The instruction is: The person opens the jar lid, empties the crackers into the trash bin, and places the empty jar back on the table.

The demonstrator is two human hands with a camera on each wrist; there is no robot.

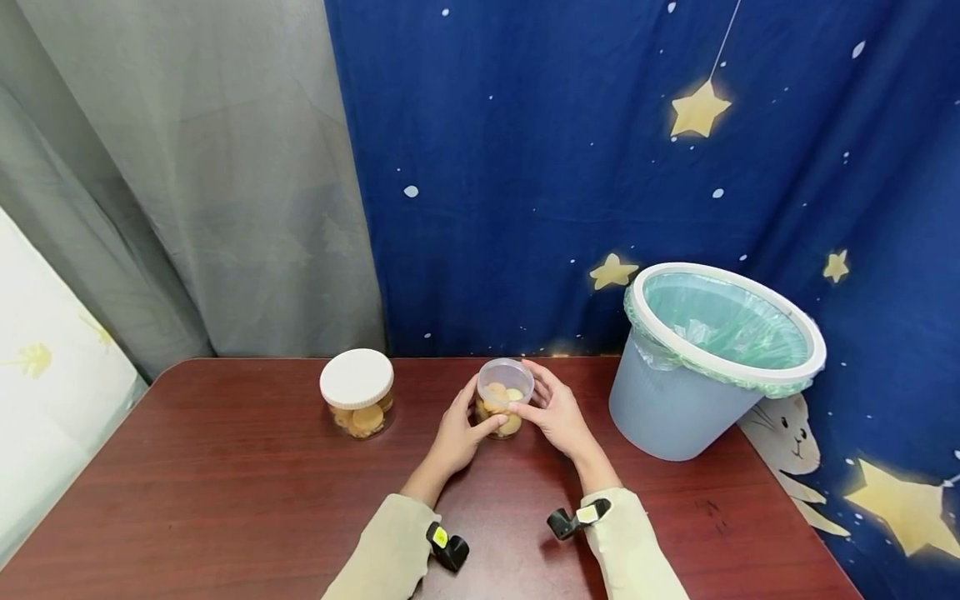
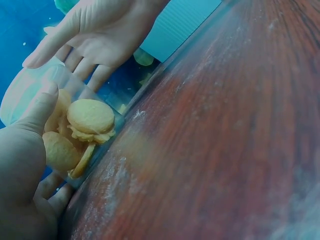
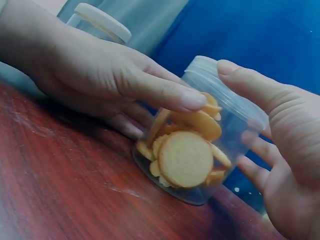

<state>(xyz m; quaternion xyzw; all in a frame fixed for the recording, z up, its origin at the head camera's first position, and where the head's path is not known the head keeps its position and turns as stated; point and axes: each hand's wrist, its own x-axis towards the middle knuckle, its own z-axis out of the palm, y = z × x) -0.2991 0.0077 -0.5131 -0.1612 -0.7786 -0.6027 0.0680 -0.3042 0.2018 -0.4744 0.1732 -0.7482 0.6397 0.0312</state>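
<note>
A clear plastic jar (image 1: 501, 398) with round, pale-yellow cookies (image 3: 186, 159) inside stands upright on the table, between both hands. My left hand (image 1: 456, 433) grips its left side, the thumb across the front and the fingers round behind. From the right, my right hand (image 1: 559, 417) holds the jar near its top, thumb at the rim (image 3: 202, 67) and fingers on the far side. Whether a clear lid covers the mouth I cannot tell. A second cookie jar (image 1: 362, 417), topped by a white ribbed lid (image 1: 356, 377), is to the left, apart from both hands.
On the right of the reddish-brown table (image 1: 247, 500) a blue-grey bin (image 1: 663, 408) has a white rim and a green liner. Behind the table hang a grey curtain (image 1: 247, 183) and a blue star-patterned curtain (image 1: 525, 167).
</note>
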